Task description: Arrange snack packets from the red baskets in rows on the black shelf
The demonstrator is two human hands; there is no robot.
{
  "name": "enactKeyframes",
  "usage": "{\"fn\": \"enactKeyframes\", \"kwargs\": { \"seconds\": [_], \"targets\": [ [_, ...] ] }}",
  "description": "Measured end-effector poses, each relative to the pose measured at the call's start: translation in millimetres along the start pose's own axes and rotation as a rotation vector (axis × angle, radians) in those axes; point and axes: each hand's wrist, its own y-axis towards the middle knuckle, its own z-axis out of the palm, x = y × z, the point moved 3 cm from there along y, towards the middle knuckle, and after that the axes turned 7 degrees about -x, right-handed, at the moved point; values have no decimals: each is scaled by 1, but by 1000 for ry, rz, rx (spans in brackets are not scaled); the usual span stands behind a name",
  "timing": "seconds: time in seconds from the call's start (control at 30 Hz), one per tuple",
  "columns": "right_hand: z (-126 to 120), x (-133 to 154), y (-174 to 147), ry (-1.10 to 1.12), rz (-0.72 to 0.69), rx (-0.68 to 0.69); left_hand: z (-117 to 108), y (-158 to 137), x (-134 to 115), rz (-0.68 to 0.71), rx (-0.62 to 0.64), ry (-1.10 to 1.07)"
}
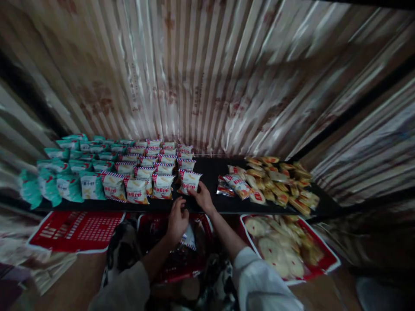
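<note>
My right hand (203, 198) has its fingers on the lower right side of a white snack bag (189, 179) with red lettering and a striped top. That bag stands upright at the front of the black shelf (205, 172), at the right end of the white bags. My left hand (178, 219) is just in front of the shelf edge, above the middle red basket (162, 276), its fingers loosely curled and apart with nothing visible in them. Beneath it, another striped bag (188, 238) lies in the basket. A matching bag (162, 185) stands to the left.
Rows of teal bags (69, 186) fill the shelf's left end. To the right lie loose packets (239, 185) and a pile of yellow packets (282, 183). Below are a red basket (78, 231) at left and one with round pale packs (330, 261) at right. Striped sheeting (194, 77) hangs behind.
</note>
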Motion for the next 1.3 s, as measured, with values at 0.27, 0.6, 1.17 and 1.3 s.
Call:
{"fn": "enactKeyframes", "kwargs": {
  "seconds": [0.27,0.6,1.17,1.3],
  "targets": [
    [13,-11,4,26,13,5,4,14,4,-8,10,-32],
    [10,-7,4,-40,-10,-87,9,19,9,31,-7,15],
    [5,-8,-45,14,-68,-211,1,5,12,181,10,132],
    [-8,-22,-98,65,54,-191,-10,-28,25,28,120,123]
  ]
}}
